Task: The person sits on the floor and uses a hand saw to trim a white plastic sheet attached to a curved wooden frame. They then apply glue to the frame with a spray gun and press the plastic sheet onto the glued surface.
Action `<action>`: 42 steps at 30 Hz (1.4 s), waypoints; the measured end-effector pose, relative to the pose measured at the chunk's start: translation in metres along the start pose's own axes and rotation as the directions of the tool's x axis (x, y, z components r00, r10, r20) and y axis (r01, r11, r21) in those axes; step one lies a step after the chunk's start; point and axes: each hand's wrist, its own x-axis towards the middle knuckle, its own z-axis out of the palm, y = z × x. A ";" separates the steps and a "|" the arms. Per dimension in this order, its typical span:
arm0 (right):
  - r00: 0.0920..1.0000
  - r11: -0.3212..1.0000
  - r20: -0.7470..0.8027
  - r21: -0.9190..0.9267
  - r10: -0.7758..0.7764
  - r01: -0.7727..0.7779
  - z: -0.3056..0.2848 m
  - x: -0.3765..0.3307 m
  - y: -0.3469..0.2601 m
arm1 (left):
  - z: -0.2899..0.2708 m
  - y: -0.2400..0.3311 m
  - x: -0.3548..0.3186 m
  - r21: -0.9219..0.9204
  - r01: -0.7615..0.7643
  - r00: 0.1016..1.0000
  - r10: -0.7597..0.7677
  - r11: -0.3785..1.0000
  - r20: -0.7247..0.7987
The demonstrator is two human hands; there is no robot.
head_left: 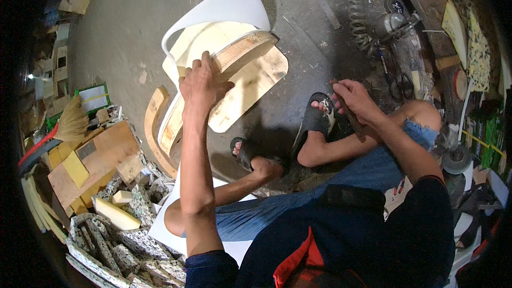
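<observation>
My left hand is closed over the curved rim of a wooden frame, fingers on the far side and thumb on the near side. The frame has a pale wooden panel and stands on the floor ahead of me. White foam sheet runs along its rim and rises in a broad flap at the far end. My right hand, above my right shin, grips a long, narrow, dark brown strip-like tool. Its exact kind is unclear. The tool is apart from the frame.
A loose curved wooden piece lies left of the frame. Foam offcuts, boards and a broom crowd the left. Scissors and a coiled hose lie right, near the cluttered edge. My sandalled feet stand close by.
</observation>
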 end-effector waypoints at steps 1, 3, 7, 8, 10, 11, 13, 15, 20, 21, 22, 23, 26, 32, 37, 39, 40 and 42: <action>1.000 0.999 0.020 0.049 0.005 -0.006 0.006 -0.003 -0.001 | 0.000 -0.001 0.007 -0.018 -0.012 1.000 0.013 1.000 0.026; 1.000 0.988 0.020 0.153 0.002 -0.005 0.017 -0.008 -0.004 | -0.002 -0.010 0.008 -0.080 -0.059 0.998 0.060 0.995 0.014; 0.993 0.970 0.017 0.219 -0.115 0.108 0.034 -0.018 -0.023 | -0.029 -0.027 -0.011 -0.157 -0.064 0.998 0.063 0.985 -0.011; 0.991 0.960 0.034 0.254 -0.131 0.118 0.038 -0.022 -0.031 | -0.042 -0.032 -0.025 -0.201 -0.067 0.998 0.064 0.977 -0.022; 0.974 0.935 0.077 0.304 -0.215 0.182 0.047 -0.033 -0.049 | -0.081 -0.046 -0.056 -0.282 -0.076 0.993 0.046 0.956 -0.111; 0.952 0.915 0.104 0.324 -0.289 0.242 0.053 -0.040 -0.060 | -0.104 -0.056 -0.075 -0.298 -0.050 0.989 0.004 0.953 -0.151; 0.882 0.852 0.170 0.390 -0.440 0.350 0.069 -0.051 -0.089 | -0.152 -0.075 -0.119 -0.325 0.006 0.979 -0.072 0.946 -0.191; 0.820 0.797 0.187 0.426 -0.541 0.428 0.086 -0.066 -0.115 | -0.193 -0.089 -0.157 -0.401 0.004 0.950 -0.129 0.916 -0.285; 0.667 0.683 0.243 0.488 -0.704 0.543 0.117 -0.119 -0.164 | -0.233 -0.092 -0.227 -0.653 -0.299 0.795 -0.197 0.695 -0.574; 0.634 0.661 0.250 0.484 -0.732 0.573 0.122 -0.130 -0.172 | -0.229 -0.088 -0.234 -0.599 -0.308 0.755 -0.194 0.739 -0.627; 0.570 0.610 0.251 0.495 -0.782 0.619 0.127 -0.141 -0.180 | -0.221 -0.084 -0.237 -0.601 -0.317 0.732 -0.213 0.734 -0.647; 0.538 0.573 0.231 0.506 -0.810 0.645 0.130 -0.152 -0.187 | -0.210 -0.078 -0.239 -0.662 -0.324 0.743 -0.252 0.676 -0.621; 0.483 0.483 0.145 0.515 -0.863 0.708 0.138 -0.176 -0.209 | -0.164 -0.058 -0.240 -0.684 -0.350 0.729 -0.272 0.640 -0.628; 0.521 0.496 0.114 0.530 -0.846 0.688 0.122 -0.190 -0.209 | -0.070 -0.010 -0.242 -0.735 -0.352 0.799 -0.222 0.580 -0.558; 0.530 0.541 0.182 0.507 -0.828 0.671 0.115 -0.201 -0.185 | -0.056 -0.005 -0.270 -0.644 -0.277 0.820 -0.174 0.713 -0.546; 0.546 0.560 0.199 0.522 -0.814 0.644 0.114 -0.208 -0.179 | -0.060 -0.004 -0.278 -0.538 -0.320 0.781 -0.105 0.780 -0.616; 0.546 0.562 0.207 0.529 -0.812 0.636 0.113 -0.211 -0.176 | -0.063 -0.003 -0.281 -0.553 -0.287 0.797 -0.125 0.782 -0.591; 0.534 0.569 0.234 0.518 -0.813 0.639 0.114 -0.217 -0.167 | -0.068 -0.002 -0.286 -0.556 -0.242 0.812 -0.147 0.795 -0.564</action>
